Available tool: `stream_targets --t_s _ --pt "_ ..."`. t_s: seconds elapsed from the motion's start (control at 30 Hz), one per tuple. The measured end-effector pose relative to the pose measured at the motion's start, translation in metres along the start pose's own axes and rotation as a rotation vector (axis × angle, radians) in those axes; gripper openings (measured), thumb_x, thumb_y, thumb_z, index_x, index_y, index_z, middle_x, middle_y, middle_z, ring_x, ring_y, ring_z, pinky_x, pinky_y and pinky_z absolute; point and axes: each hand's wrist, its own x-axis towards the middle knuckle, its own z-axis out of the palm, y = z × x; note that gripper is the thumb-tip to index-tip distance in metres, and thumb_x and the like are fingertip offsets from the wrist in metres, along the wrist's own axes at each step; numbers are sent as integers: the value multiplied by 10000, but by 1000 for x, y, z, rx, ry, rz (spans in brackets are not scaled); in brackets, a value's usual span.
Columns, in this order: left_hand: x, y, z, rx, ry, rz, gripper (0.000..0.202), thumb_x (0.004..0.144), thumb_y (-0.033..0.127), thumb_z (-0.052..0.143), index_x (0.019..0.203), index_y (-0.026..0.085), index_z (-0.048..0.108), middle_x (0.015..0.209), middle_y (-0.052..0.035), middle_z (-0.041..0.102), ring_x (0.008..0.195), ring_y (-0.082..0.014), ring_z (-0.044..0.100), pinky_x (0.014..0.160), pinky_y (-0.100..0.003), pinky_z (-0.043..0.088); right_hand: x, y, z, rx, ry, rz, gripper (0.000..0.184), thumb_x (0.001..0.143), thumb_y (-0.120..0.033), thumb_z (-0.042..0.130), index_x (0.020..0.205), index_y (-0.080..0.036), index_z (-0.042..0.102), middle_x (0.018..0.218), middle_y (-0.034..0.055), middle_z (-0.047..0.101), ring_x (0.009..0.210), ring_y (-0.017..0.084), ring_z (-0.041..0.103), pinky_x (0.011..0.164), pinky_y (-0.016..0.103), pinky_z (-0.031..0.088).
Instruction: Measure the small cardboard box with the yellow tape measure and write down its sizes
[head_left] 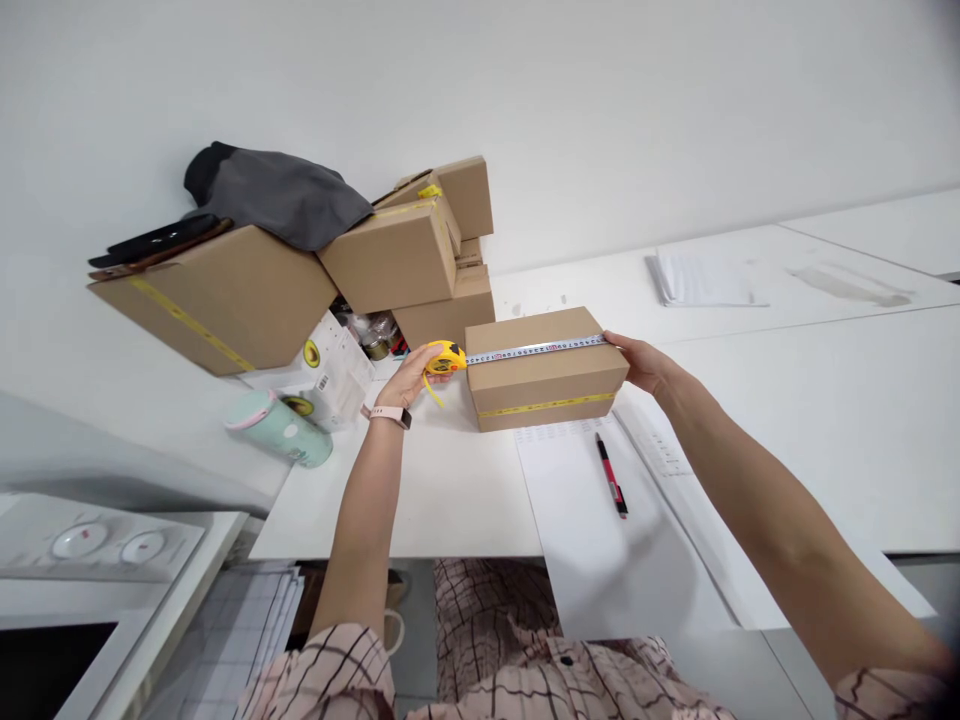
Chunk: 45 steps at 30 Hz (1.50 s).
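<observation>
A closed brown cardboard box (544,362) with a yellow tape strip along its front side sits on the white table. My left hand (411,377) is closed around a yellow tape measure (445,358) at the box's left end. Its metal blade (534,349) lies pulled out across the box top, from the left edge to the right edge. At the right edge my right hand (639,361) pinches the blade's end, with the fingers against the box. The rest of the right fingers are partly hidden behind the box corner.
A red and black pen (611,476) rests on white paper sheets (592,540) in front of the box. Stacked cardboard boxes (397,255) with a dark grey cloth (281,190) stand at the back left. A mint-green tumbler (281,428) leans nearby. A paper stack (705,278) lies at the back right.
</observation>
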Motion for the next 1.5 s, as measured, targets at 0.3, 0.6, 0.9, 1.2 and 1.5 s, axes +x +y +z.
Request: stream_targets --t_s 0.3,0.6,0.9,1.2,1.5 --pt "-7 4 4 72 -15 25 428 761 393 771 1093 137 686 1074 -120 728 936 -237 699 772 -340 572 -13 -33 7 -265 321 18 279 715 -426 791 696 -198 631 812 71 672 819 223 596 766 371 495" --pt "-78 35 35 451 -236 33 641 668 281 848 1274 201 652 1083 -82 693 899 -211 658 710 -265 540 -10 -44 6 -283 303 -176 299 744 -495 722 709 -224 601 754 38 620 844 221 544 760 360 478" --pt "-159 -63 164 -322 -374 -246 525 656 447 833 1046 201 583 1000 -63 636 714 -185 680 615 -345 602 2 -74 36 -220 81 -339 328 822 -539 662 828 -211 665 967 59 699 946 210 590 845 334 490" --pt "-133 -50 211 -488 -46 -197 490 638 551 797 872 167 601 830 -42 605 681 -201 670 670 -424 626 23 -66 61 -592 42 -410 417 892 -514 556 1218 -279 666 1321 72 643 1195 319 563 1061 499 417" --pt "-118 -41 230 -525 -33 -216 495 620 563 793 844 157 622 868 -64 618 668 -187 647 657 -402 616 45 -72 85 -992 -45 -429 542 984 -540 269 1369 -335 591 1424 37 587 1362 366 416 1134 644 209"
